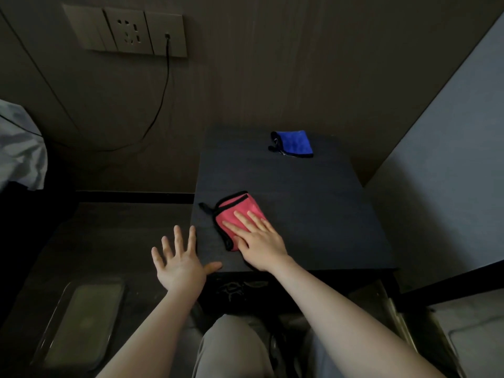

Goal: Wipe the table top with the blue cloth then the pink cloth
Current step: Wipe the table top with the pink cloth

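Note:
A folded pink cloth [231, 212] with black trim lies near the front left of the dark table top [313, 208]. My right hand [259, 241] lies flat on it, fingers straight, pressing it to the table. A folded blue cloth [294, 143] sits apart at the far side of the table, touched by neither hand. My left hand [180, 260] is spread wide off the table's left front corner, with only its thumb over the table edge, holding nothing.
The wall behind carries a socket panel [128, 31] with a black cable [163, 85] hanging down. A light wall [450, 173] stands to the right. A clear tray [81, 323] lies on the floor at the lower left. A pale fabric [19, 148] is at the left.

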